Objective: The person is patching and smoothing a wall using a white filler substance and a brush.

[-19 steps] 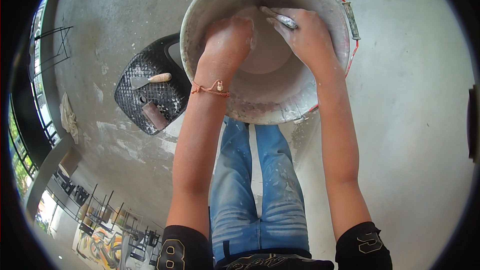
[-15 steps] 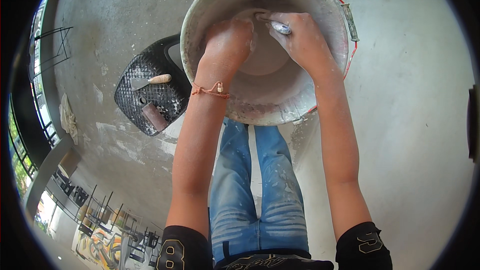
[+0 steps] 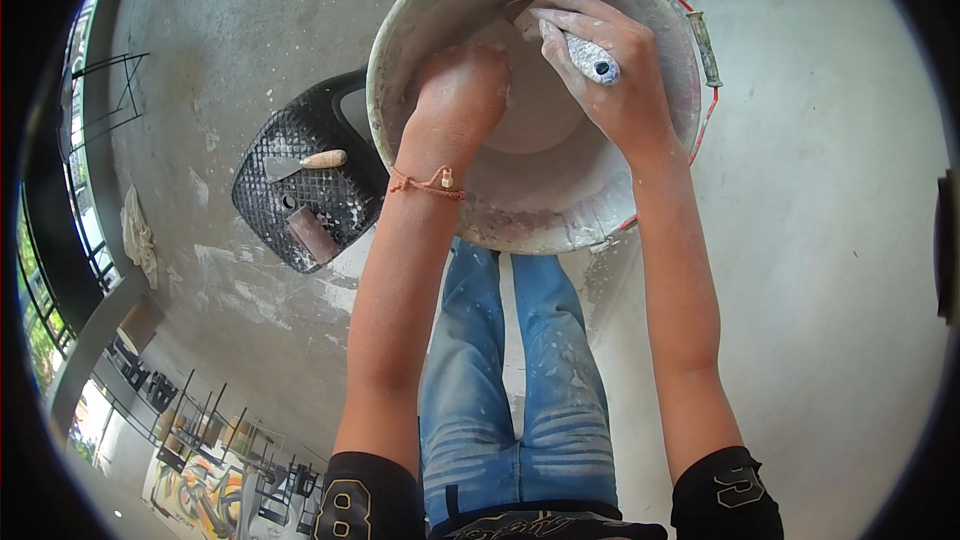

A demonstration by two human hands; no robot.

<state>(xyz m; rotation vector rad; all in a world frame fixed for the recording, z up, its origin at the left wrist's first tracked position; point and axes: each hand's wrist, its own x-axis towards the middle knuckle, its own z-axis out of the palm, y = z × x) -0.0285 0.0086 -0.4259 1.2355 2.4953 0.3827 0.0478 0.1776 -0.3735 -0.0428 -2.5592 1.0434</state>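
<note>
Both of my arms reach into a large, plaster-smeared bucket [image 3: 560, 225]. In my right hand [image 3: 625, 50] is a putty knife [image 3: 592, 60] with a speckled white-blue handle, its end turned up toward me. Part of its blade shows past my fingertips near the bucket's far wall. My left hand [image 3: 468, 90] is curled lower in the bucket on the left side, knuckles up. Its fingers are folded out of sight, and whatever they hold is hidden. White powder or paste coats both hands.
Left of the bucket lies a black textured plastic piece [image 3: 340, 205]. On it rest a wooden-handled scraper [image 3: 322, 159] and a brownish block [image 3: 312, 234]. The bucket's red wire handle [image 3: 706, 120] hangs at the right. A pale cloth [image 3: 138, 235] is farther left.
My right hand has risen and turned, tipping the putty knife's handle end up toward me. My left hand stays curled in the bucket, with little shift.
</note>
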